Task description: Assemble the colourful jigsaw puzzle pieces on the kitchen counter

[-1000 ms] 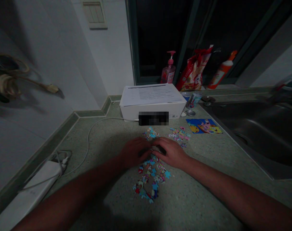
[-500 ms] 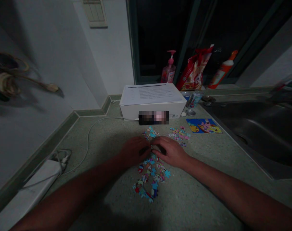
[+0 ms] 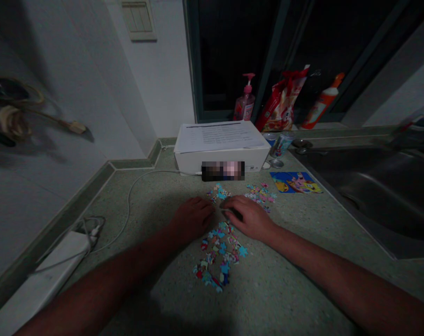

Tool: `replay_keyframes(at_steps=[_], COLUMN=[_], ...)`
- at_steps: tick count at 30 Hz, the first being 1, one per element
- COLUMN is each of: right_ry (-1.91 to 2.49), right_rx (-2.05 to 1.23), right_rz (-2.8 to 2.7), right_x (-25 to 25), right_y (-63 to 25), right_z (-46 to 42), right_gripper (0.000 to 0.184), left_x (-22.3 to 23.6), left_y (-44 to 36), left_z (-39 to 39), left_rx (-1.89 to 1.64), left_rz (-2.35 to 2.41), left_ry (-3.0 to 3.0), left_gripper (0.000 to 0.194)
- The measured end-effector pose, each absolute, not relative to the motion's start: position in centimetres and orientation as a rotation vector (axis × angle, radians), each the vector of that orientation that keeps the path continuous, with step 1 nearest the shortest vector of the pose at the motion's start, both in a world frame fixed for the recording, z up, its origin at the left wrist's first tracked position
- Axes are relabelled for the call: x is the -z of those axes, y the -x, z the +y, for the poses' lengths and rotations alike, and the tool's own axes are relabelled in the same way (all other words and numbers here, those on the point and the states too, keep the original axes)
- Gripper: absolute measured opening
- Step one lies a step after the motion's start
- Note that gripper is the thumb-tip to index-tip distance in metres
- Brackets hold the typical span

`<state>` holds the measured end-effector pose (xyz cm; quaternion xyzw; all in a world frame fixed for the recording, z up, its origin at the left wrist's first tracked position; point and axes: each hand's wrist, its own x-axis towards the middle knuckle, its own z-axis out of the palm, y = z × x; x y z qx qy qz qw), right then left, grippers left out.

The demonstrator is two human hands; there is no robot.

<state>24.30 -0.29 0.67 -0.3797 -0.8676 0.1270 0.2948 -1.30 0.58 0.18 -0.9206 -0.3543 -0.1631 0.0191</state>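
Both my hands rest on a speckled green counter [image 3: 288,284] among loose jigsaw pieces. My left hand [image 3: 192,217] lies palm down with fingers curled at the far end of the main scatter of coloured pieces [image 3: 219,254]. My right hand [image 3: 248,217] sits beside it, fingertips bent down and pinched toward the left hand; what is under them is hidden. A small cluster of pieces [image 3: 218,192] lies just beyond the hands, another cluster [image 3: 261,193] to the right. A joined puzzle section [image 3: 295,182] with a cartoon picture lies further right.
A white box [image 3: 220,148] with a printed sheet stands behind the pieces. A steel sink [image 3: 372,186] fills the right side. A pink pump bottle [image 3: 245,102], red bag [image 3: 283,102] and orange bottle [image 3: 322,103] stand on the sill. A white power strip [image 3: 54,268] and cable lie left.
Both hands have shifted slightly away from me and a little apart, exposing more of the main scatter of pieces. The view tilted slightly.
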Motion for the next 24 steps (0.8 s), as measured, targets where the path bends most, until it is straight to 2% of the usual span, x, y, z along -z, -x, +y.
replay_keyframes(at_steps=[8,20,24], right_ry=[1.009,1.012,1.011], right_rx=[-0.338,-0.333,-0.337], right_rz=[-2.309,-2.311,-2.304], right_x=[-0.52,-0.47,-0.47], right_y=[-24.33,-24.39,-24.34], right_z=[-0.27,-0.24,-0.22], right_gripper=[0.016,0.016,0.017], left_x=[-0.28,0.11,-0.02], left_y=[1.41,1.52,1.31], left_z=[0.67,0.37,0.6], left_rx=[0.547,0.576,0.7], left_rz=[-1.115,-0.84,-0.951], left_ry=[2.909,3.052,2.984], left_gripper=[0.016,0.017,0.016])
